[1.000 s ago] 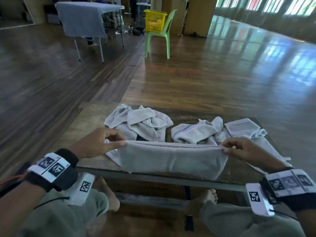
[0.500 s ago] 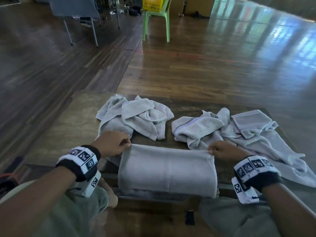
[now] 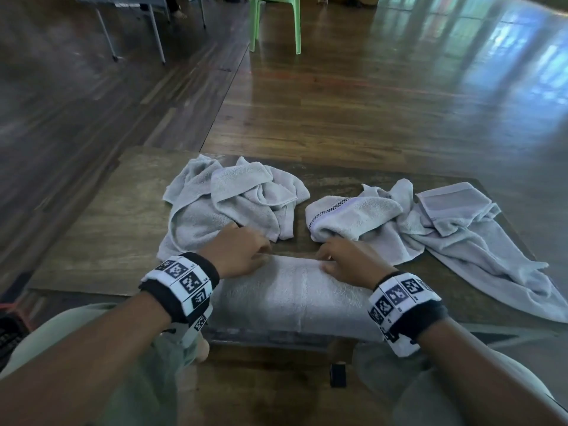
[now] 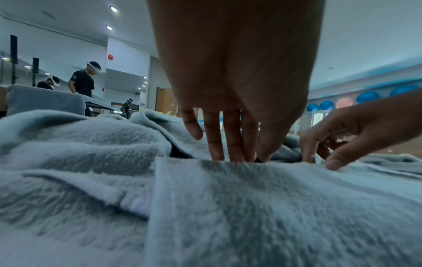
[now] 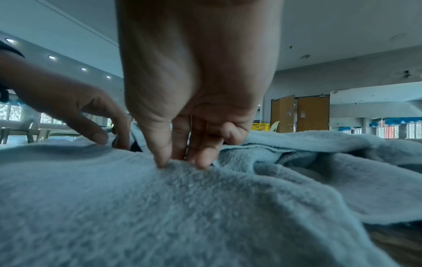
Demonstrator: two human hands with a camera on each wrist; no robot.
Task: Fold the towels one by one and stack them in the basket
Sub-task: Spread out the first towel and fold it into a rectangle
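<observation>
Folded towel (image 3: 292,298) at the near counter (image 3: 101,241) edge, partly overhanging it, each hand's grip pinched on its far edge.

Left hand (image 3: 238,252) and right hand (image 3: 347,259) hold the layers; a slack pinch could let them slip or slide off. Crumpled towels (image 3: 233,204) lie just behind. Wooden floor (image 3: 368,96), green chair (image 3: 275,16); no basket in the head view.
</observation>
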